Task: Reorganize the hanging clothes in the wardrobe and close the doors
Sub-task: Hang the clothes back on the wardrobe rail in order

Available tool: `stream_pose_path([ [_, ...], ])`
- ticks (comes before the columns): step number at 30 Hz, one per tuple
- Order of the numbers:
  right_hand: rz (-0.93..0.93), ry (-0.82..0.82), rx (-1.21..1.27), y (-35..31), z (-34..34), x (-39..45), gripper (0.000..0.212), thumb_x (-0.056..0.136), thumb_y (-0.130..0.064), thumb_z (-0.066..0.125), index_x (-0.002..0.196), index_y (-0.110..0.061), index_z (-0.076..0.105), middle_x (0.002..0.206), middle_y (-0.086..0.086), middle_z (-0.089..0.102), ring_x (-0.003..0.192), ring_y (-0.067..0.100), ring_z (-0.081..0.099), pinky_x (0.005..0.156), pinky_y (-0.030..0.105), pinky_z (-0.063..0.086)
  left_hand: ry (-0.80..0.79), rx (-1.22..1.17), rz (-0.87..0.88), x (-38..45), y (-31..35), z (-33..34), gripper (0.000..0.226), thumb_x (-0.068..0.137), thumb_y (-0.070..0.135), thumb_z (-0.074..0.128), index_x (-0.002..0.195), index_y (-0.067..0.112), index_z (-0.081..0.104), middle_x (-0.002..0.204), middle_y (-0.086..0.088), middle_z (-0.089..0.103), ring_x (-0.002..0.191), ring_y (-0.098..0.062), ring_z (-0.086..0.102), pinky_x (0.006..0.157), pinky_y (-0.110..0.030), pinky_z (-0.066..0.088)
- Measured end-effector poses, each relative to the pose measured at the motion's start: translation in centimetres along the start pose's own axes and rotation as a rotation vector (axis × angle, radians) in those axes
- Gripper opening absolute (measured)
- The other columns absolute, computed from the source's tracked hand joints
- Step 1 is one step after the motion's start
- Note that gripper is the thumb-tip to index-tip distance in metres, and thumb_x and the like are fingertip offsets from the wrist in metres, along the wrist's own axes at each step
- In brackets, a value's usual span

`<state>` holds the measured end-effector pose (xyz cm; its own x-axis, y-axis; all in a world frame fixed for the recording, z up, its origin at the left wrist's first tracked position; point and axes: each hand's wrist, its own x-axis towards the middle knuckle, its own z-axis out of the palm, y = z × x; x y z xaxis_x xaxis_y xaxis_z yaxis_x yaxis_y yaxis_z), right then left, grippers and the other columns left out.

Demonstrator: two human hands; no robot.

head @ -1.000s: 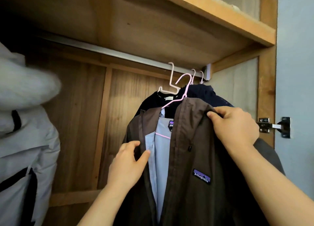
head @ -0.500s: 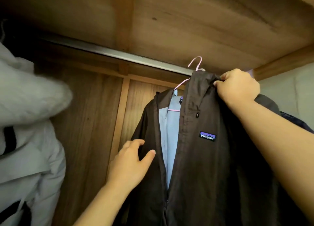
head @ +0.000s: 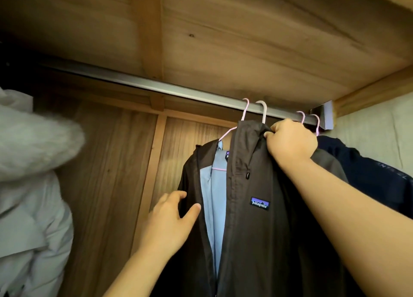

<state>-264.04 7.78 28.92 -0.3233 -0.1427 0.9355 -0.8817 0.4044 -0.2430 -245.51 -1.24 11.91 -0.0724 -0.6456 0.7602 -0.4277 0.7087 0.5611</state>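
Since half a second ago my view has tipped further up toward the rail [head: 156, 87], and more pink hooks now show on it; two at about 1 o'clock, two more beyond my right hand [head: 290, 143]. That hand grips the brown jacket [head: 257, 229] by its collar, fingers curled tight into the cloth, up near the rail; my left hand [head: 172, 220] lies at 7 o'clock from it, fingers loosely spread, thumb touching the jacket's open front edge, holding nothing. I judge the jacket's hanger (which hook is its own I cannot tell) is being moved along the rail; doors remain to close. A grey coat [head: 33, 207] hangs at 9 o'clock, well apart.
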Motion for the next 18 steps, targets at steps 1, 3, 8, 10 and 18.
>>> stream_pose_path([
  [1,0.003,-0.015,-0.009,0.2,0.0,-0.2,0.021,0.092,-0.032,0.056,0.094,-0.015,0.069,0.089,0.011,0.065,0.084,0.032,0.061,0.064,0.028,0.035,0.003,-0.007,-0.002,0.1,0.2,0.4,0.051,0.089,0.049,0.054,0.134,0.027,0.046,0.132,0.009,0.048,0.095,-0.001,0.049,0.087,-0.023,0.044],
  [3,0.024,-0.037,-0.020,0.5,0.1,-0.6,0.022,0.093,-0.032,0.056,0.092,-0.014,0.068,0.076,0.007,0.056,0.068,0.028,0.052,0.062,0.027,0.033,0.003,-0.015,-0.002,0.3,0.7,1.0,0.051,0.088,0.049,0.054,0.133,0.027,0.046,0.132,0.009,0.048,0.094,-0.003,0.048,0.089,-0.027,0.046],
  [8,0.076,-0.183,0.049,1.6,0.1,-0.4,0.024,0.090,-0.033,0.058,0.098,-0.012,0.066,0.083,0.005,0.054,0.076,0.026,0.051,0.065,0.029,0.038,-0.019,0.003,-0.010,0.7,2.3,3.0,0.050,0.087,0.051,0.054,0.131,0.028,0.047,0.132,0.008,0.049,0.105,-0.010,0.055,0.091,-0.034,0.048],
  [10,0.101,-0.333,0.167,2.0,-0.6,0.2,0.031,0.088,-0.037,0.058,0.100,-0.009,0.066,0.096,0.009,0.062,0.086,0.029,0.058,0.070,0.031,0.044,-0.023,0.009,-0.005,1.0,3.1,3.8,0.050,0.087,0.052,0.053,0.131,0.028,0.048,0.132,0.007,0.049,0.109,-0.012,0.054,0.090,-0.034,0.048],
  [18,0.035,-0.479,0.563,6.3,-2.6,2.5,0.022,0.084,-0.025,0.066,0.078,-0.003,0.069,0.072,0.001,0.067,0.063,0.014,0.056,0.061,0.025,0.044,0.006,0.006,0.116,4.3,7.6,4.6,0.052,0.087,0.053,0.052,0.131,0.026,0.048,0.132,0.004,0.050,0.115,-0.014,0.052,0.089,-0.030,0.043],
])
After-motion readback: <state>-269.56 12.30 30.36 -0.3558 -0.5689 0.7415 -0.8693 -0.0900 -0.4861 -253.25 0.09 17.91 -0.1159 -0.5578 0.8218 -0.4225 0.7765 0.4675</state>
